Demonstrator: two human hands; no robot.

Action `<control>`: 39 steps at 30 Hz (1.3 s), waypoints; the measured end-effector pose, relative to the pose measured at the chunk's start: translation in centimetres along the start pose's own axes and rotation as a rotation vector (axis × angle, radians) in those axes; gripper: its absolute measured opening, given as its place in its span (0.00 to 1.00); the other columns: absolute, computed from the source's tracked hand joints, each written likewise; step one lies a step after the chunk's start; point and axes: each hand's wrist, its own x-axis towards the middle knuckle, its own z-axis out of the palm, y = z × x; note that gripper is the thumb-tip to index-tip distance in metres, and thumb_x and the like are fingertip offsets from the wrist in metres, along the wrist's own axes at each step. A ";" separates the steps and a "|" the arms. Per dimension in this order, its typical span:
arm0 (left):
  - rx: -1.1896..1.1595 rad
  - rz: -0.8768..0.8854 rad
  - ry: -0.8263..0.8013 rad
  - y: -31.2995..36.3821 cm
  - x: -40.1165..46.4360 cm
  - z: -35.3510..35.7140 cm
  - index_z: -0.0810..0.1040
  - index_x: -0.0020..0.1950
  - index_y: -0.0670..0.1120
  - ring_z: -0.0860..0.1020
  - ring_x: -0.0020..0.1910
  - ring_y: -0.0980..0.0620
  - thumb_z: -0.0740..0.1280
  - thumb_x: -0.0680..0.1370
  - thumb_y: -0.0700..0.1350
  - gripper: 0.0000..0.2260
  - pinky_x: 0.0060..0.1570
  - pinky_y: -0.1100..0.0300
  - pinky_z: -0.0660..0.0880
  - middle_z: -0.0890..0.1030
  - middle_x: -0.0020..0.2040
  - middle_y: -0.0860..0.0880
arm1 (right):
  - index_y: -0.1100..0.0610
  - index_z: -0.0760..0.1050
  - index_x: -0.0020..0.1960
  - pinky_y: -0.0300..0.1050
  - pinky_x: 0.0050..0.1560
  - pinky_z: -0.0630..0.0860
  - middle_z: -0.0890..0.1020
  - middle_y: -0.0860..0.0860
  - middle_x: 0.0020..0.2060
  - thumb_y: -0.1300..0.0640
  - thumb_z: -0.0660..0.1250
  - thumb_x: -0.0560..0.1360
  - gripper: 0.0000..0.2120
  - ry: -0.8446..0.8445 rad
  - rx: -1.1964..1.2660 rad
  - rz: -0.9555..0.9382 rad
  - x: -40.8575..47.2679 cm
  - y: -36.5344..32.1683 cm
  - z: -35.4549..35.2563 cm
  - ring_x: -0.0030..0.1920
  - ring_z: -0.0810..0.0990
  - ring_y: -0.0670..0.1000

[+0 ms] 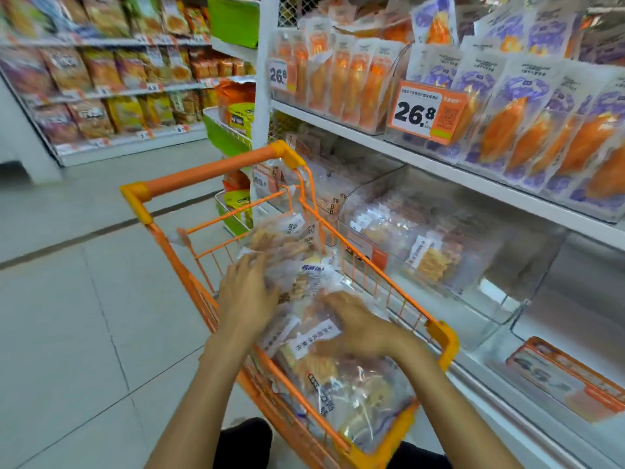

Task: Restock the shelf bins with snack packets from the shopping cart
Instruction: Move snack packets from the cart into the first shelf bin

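Presently: orange shopping cart [216, 170] piled with clear snack packets [338, 377]. Left hand [245, 297] flat, grip open, on pile; right hand [358, 328] likewise, blurred. Clear shelf bins [500, 286] just beside cart, part-filled.

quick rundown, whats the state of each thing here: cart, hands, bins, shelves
cart: piled with clear snack packets
left hand: flat on the packets, fingers straight
right hand: resting on the packets, blurred, grip unclear
middle bin: partly filled
right bin: no packets visible
top shelf: full of orange packs
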 end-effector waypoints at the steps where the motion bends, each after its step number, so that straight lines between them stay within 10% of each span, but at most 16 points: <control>1: 0.043 0.006 -0.047 -0.4 0.1 0.0 0.70 0.71 0.50 0.68 0.68 0.43 0.64 0.77 0.44 0.22 0.64 0.49 0.68 0.71 0.70 0.48 | 0.50 0.61 0.73 0.49 0.70 0.62 0.62 0.49 0.69 0.42 0.70 0.72 0.35 -0.009 -0.069 -0.013 0.0 0.1 0.6 0.70 0.61 0.51; 7: 0.155 0.127 -0.080 -0.8 0.2 -0.2 0.64 0.74 0.54 0.60 0.71 0.47 0.64 0.78 0.44 0.25 0.66 0.52 0.62 0.64 0.73 0.51 | 0.51 0.69 0.61 0.43 0.61 0.67 0.65 0.46 0.57 0.43 0.75 0.67 0.28 -0.049 -0.159 0.027 -0.7 0.8 0.0 0.62 0.63 0.48; 14: -0.260 0.151 0.046 0.7 -0.3 -1.0 0.75 0.63 0.51 0.73 0.59 0.51 0.66 0.77 0.48 0.14 0.53 0.57 0.70 0.76 0.62 0.52 | 0.53 0.77 0.47 0.39 0.51 0.74 0.79 0.47 0.49 0.59 0.76 0.68 0.12 0.144 0.534 -0.068 -0.9 2.2 -2.5 0.50 0.78 0.43; 18: -0.422 0.255 -0.324 0.9 -0.7 -1.3 0.66 0.72 0.53 0.66 0.70 0.56 0.70 0.75 0.55 0.28 0.64 0.62 0.65 0.68 0.72 0.55 | 0.49 0.82 0.48 0.35 0.51 0.75 0.82 0.42 0.48 0.52 0.79 0.59 0.18 0.167 0.691 -0.082 -2.3 2.7 -3.7 0.52 0.80 0.43; 22: -0.511 0.257 -0.644 1.4 -0.7 -1.2 0.67 0.72 0.52 0.71 0.66 0.58 0.73 0.72 0.54 0.31 0.61 0.64 0.70 0.72 0.69 0.55 | 0.61 0.75 0.54 0.33 0.38 0.77 0.83 0.45 0.38 0.67 0.73 0.69 0.15 0.239 0.803 -0.149 -2.4 0.9 -3.5 0.37 0.82 0.42; 27: -0.555 0.162 -0.423 2.1 -0.1 -0.9 0.79 0.62 0.51 0.77 0.61 0.56 0.75 0.69 0.54 0.23 0.60 0.56 0.74 0.80 0.61 0.54 | 0.55 0.71 0.62 0.42 0.56 0.76 0.80 0.49 0.58 0.61 0.62 0.79 0.12 0.410 0.766 -0.165 -1.5 -1.0 -2.8 0.58 0.78 0.47; 31: -0.653 -0.034 -0.093 1.9 0.2 -1.1 0.79 0.49 0.47 0.81 0.44 0.53 0.75 0.70 0.52 0.13 0.40 0.66 0.75 0.83 0.47 0.50 | 0.54 0.73 0.54 0.39 0.46 0.73 0.77 0.49 0.50 0.59 0.68 0.76 0.08 0.676 0.384 0.021 -2.1 0.4 -3.4 0.47 0.75 0.47; 36: -0.834 -0.180 -0.112 1.9 0.6 -1.5 0.71 0.57 0.47 0.79 0.53 0.43 0.71 0.75 0.49 0.15 0.52 0.45 0.77 0.78 0.56 0.49 | 0.54 0.73 0.53 0.43 0.49 0.75 0.76 0.47 0.48 0.46 0.75 0.69 0.18 -0.225 0.035 0.299 -3.4 1.9 -2.7 0.44 0.74 0.45; 39: -0.862 -0.155 -0.129 1.8 0.3 -1.6 0.67 0.68 0.46 0.76 0.61 0.45 0.68 0.78 0.44 0.20 0.58 0.49 0.74 0.75 0.65 0.47 | 0.55 0.71 0.58 0.43 0.47 0.72 0.75 0.52 0.53 0.41 0.76 0.66 0.29 -0.265 -0.149 0.400 -3.2 1.0 -1.6 0.49 0.74 0.51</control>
